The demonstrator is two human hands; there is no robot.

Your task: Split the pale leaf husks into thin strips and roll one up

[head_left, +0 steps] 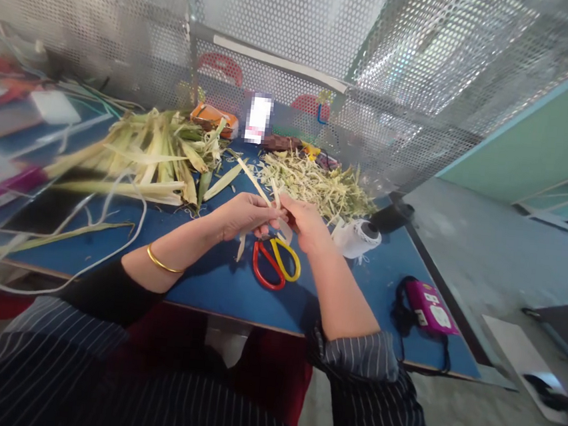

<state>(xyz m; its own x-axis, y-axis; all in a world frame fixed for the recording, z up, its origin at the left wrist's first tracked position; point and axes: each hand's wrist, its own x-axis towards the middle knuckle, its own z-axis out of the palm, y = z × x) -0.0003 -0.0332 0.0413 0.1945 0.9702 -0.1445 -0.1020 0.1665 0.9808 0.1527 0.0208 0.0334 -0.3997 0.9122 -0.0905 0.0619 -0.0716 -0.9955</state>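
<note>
Centrally, the left hand (251,216) and the right hand (307,223) pinched a pale leaf strip (255,182) in a narrow grip, over the blue table (219,287). Scissors (281,270) lay just nearer, with bare room before the front edge. A leaf bundle (152,150) crowded the left, shreds (324,183) the far side; a thread spool (354,238) sat near the right hand.

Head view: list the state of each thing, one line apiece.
Left hand: closed on pale strips
Right hand: closed on them too
Scissors: lying down; open or shut unclear
Long leaves: heaped
Shredded pieces: loosely piled
White thread spool: wound
Right sleeve: rolled up
Gold bangle: worn on left forearm
</note>
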